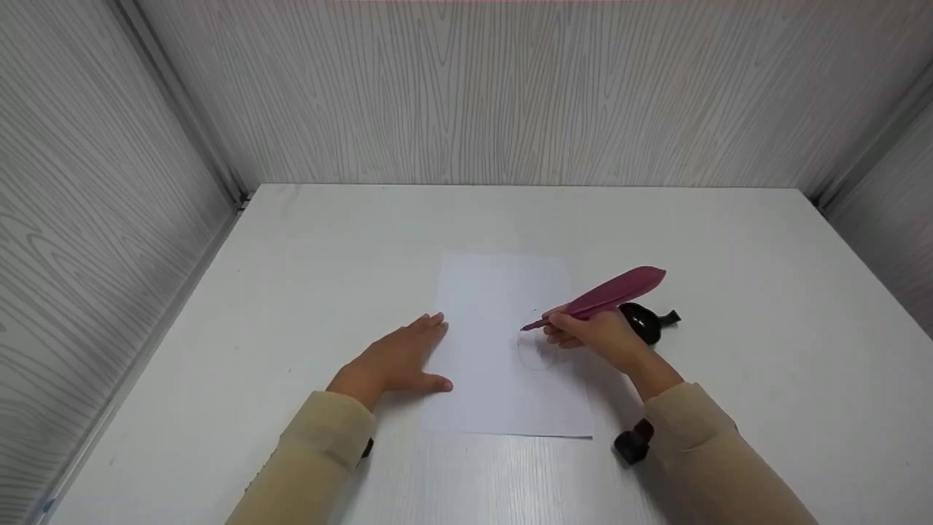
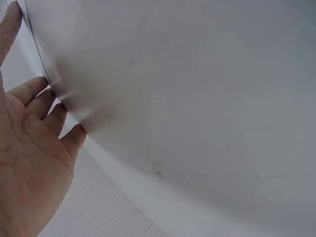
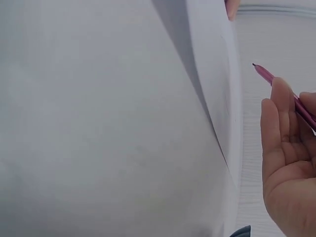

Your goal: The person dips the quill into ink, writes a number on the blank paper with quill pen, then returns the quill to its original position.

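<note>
My right hand (image 1: 594, 332) pinches a dark pink feather pen (image 1: 612, 292) between thumb and fingers. Its plume leans up to the right, and its tip points left over a white sheet of paper (image 1: 485, 364). Just below the tip, a faint round outline (image 1: 538, 367) shows on the sheet. My left hand (image 1: 404, 357) rests at the sheet's left edge with thumb and fingers spread. In the left wrist view, the fingertips (image 2: 76, 133) of that hand meet the paper's edge. The right wrist view shows the pen's slim barrel (image 3: 264, 73) between the right hand's fingers.
A glossy black round object (image 1: 641, 323) with a short neck sits behind my right hand, partly covered by it. The white tabletop (image 1: 328, 255) surrounds the paper. Grain-patterned panels (image 1: 474, 95) stand at the back and both sides.
</note>
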A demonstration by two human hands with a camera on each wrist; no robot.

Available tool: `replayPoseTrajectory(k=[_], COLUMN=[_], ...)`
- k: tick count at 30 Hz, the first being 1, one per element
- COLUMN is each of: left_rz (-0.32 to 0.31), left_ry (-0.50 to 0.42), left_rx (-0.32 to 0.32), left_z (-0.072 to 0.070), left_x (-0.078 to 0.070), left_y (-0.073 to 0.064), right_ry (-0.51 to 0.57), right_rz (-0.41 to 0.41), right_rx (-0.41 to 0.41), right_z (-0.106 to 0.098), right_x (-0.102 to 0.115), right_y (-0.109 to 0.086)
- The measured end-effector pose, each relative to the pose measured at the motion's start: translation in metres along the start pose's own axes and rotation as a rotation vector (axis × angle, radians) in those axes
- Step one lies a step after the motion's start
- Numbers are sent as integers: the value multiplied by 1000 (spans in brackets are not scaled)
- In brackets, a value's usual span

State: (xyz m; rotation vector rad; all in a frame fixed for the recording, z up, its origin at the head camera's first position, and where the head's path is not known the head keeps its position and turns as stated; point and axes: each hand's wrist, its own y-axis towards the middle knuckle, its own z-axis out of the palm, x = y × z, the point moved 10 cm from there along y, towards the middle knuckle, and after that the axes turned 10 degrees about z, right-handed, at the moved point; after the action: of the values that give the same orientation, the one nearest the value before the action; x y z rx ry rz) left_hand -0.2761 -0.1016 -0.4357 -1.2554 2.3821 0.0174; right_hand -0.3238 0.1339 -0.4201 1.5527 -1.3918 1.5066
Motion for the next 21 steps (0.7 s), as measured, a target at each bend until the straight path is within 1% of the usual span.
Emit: replayPoseTrajectory(k=[5, 8, 16, 21], left_rz=[5, 6, 6, 12], left_ry=[0, 11, 21, 20], left_rx=[-2, 2, 4, -2], left_z=[0, 1, 4, 3], left_x=[0, 1, 4, 3], left_y=[1, 2, 3, 2], right_ry=[42, 78, 181, 219], right_rz=[-1, 1, -59, -110], right_rx=[-36, -78, -172, -208], right_z=[-8, -15, -36, -50], right_x=[2, 3, 11, 14], right_y=[0, -1, -6, -10])
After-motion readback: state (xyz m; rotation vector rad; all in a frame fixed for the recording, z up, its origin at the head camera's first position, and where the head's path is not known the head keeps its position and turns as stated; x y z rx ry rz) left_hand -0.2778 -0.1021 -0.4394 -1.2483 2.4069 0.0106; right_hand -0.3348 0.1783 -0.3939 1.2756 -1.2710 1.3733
